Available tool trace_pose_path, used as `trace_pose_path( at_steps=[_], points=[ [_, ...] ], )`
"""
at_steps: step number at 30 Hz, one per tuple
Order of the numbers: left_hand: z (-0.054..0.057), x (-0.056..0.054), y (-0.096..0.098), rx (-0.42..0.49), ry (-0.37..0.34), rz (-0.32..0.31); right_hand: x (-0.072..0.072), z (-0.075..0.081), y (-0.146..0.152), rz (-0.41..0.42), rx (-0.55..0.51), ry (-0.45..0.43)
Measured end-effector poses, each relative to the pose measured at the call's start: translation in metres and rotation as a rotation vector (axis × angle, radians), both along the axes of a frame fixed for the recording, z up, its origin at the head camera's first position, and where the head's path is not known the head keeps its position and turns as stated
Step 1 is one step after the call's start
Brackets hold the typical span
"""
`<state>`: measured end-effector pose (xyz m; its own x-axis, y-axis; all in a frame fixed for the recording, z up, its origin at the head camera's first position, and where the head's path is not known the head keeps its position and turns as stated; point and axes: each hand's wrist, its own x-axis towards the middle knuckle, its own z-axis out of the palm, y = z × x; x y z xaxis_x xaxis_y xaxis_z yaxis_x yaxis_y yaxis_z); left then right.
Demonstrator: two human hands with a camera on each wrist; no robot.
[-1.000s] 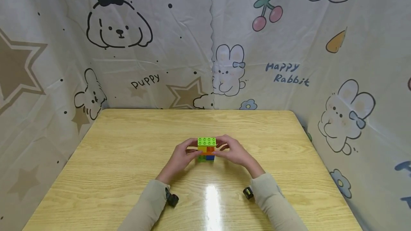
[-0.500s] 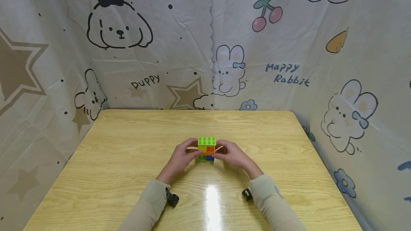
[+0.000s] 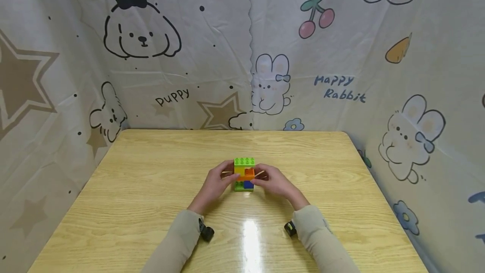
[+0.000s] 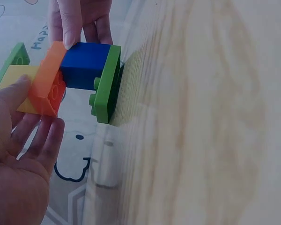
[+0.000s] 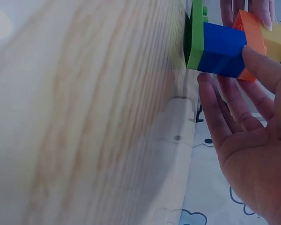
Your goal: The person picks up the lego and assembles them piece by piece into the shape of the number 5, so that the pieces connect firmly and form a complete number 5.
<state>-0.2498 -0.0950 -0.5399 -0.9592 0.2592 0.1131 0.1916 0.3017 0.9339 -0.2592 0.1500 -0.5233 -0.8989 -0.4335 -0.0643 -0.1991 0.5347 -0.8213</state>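
Note:
A stack of toy building bricks stands upright at the middle of the table. Its base is a green brick [image 4: 108, 86], with a blue brick [image 5: 222, 49] on one side of it. Above the blue lies an orange brick [image 3: 248, 173], then a yellow brick [image 4: 18, 77], and a light green studded brick [image 3: 244, 161] tops it. My left hand [image 3: 217, 182] grips the stack from the left, thumb on the yellow brick and fingers behind. From the right, my right hand [image 3: 274, 180] pinches the blue brick, its thumb at the joint with the orange one.
The wooden table [image 3: 151, 159] stretches around the stack. Printed cloth curtains [image 3: 212, 49] rise behind and beside it. A black camera [image 3: 206, 233] is strapped to the left wrist and another camera [image 3: 290, 228] to the right.
The upper bricks show slightly higher, and more of the green base and blue brick is visible. My left hand has risen a little; my right fingers have shifted lower on the stack.

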Motion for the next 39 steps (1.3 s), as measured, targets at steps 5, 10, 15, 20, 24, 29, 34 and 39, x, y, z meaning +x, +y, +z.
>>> trace_pose_path(
  at_steps=[5, 10, 15, 20, 24, 29, 34, 39],
  points=[
    [0.0, -0.006, 0.0, 0.006, 0.0, 0.009, -0.003, 0.0, -0.005, -0.015, -0.014, 0.009],
    [-0.001, -0.012, 0.001, -0.005, 0.003, 0.014, -0.005, -0.001, -0.009, -0.034, -0.015, 0.015],
    [0.001, -0.015, 0.002, 0.004, 0.011, 0.027, -0.005, -0.001, -0.01, -0.046, -0.001, 0.018],
    [-0.001, -0.02, 0.003, 0.017, 0.028, 0.026, -0.005, 0.001, -0.012, -0.041, -0.01, 0.031],
    [-0.003, -0.023, 0.002, 0.02, 0.04, 0.019, -0.005, 0.0, -0.013, -0.056, -0.016, 0.014],
    [-0.003, -0.026, 0.003, 0.023, 0.038, 0.024, -0.007, -0.001, -0.013, -0.057, -0.024, 0.007],
    [-0.004, -0.029, 0.004, 0.016, 0.034, 0.032, -0.008, -0.002, -0.013, -0.036, -0.032, 0.015],
    [-0.005, -0.031, 0.006, 0.006, 0.009, 0.045, -0.008, -0.004, -0.012, -0.046, -0.024, 0.0]
  ],
)
